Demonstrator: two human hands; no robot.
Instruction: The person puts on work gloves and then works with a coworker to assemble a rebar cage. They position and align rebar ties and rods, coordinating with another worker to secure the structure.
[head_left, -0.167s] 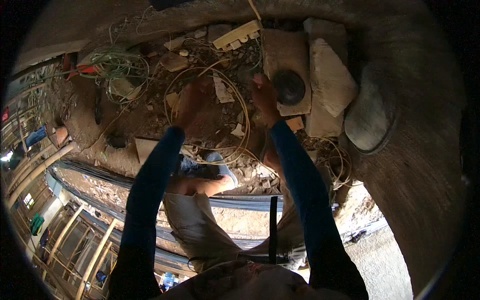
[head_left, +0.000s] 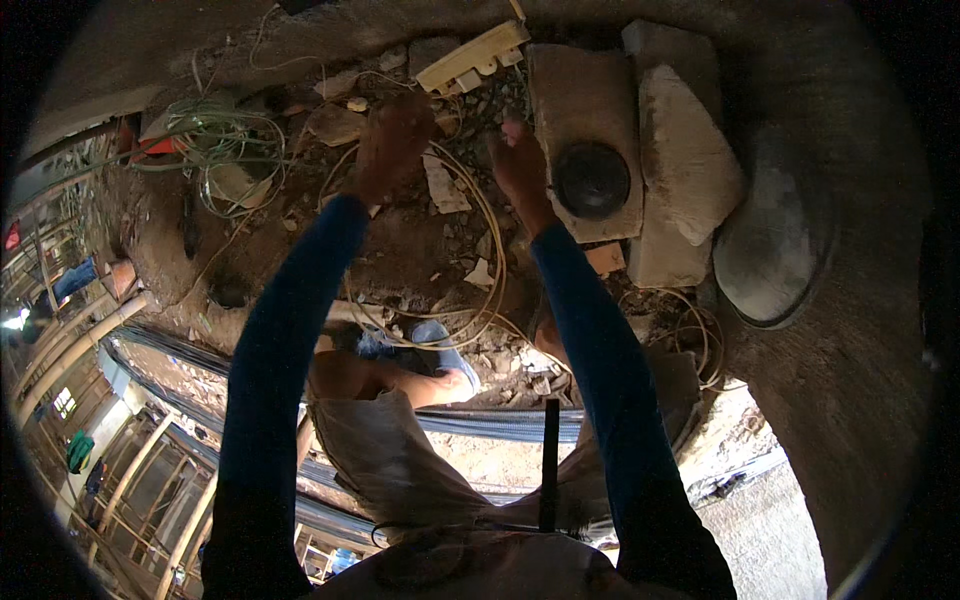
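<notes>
My left hand reaches out past the middle of the rubble. It looks closed, though shadow and blur hide its fingers, so what it grips does not show. A large loop of pale yellow cable passes at that hand and hangs or lies round toward my feet. Just beyond is a cream-coloured power strip. My right hand is closed with fingertips pressed together, next to a concrete block bearing a round black disc-like object. Anything in its pinch is too small to make out.
A tangled green-and-white coil lies at far left. A triangular stone slab and a rounded grey stone-like piece are at the right. Broken pieces and a brick fragment litter the dirt. Metal rods run behind my feet.
My left hand has moved up and farther out, nearer the power strip. The right hand has shifted slightly outward and left. The view has tilted a little.
</notes>
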